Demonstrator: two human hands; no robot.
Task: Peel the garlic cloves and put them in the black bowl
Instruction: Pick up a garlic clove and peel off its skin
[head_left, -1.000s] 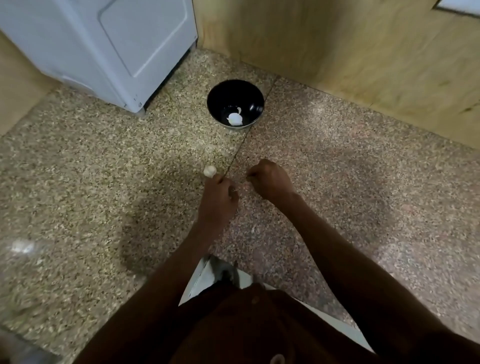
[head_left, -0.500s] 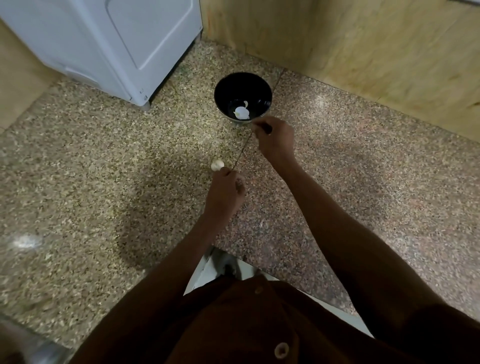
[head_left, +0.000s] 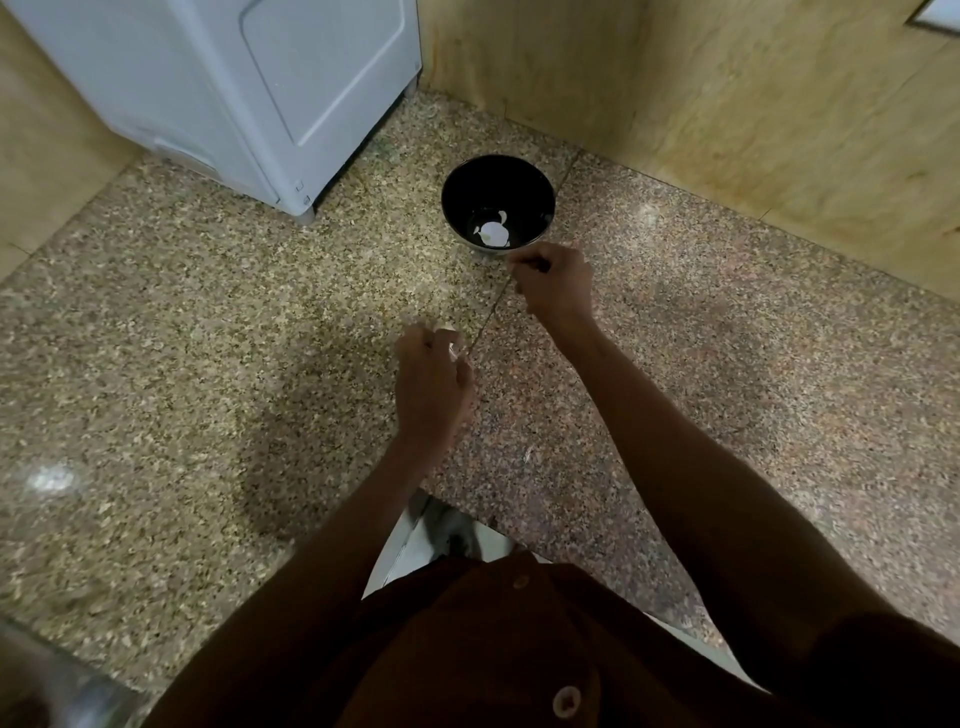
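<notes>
The black bowl stands on the speckled stone floor near the wall corner. A peeled white garlic clove and a small pale scrap lie in its bottom. My right hand hovers at the bowl's near rim with its fingers curled tight; I cannot see anything between them. Closer to me, my left hand grips a garlic clove, of which only a pale edge shows past the fingers.
A white appliance stands at the back left, close to the bowl. Wooden panels wall off the back and right. A white object lies on the floor just under my chest.
My right hand went from beside the left hand out to the bowl's near rim and stays there. My left hand turned, so the clove it holds is now mostly hidden.
</notes>
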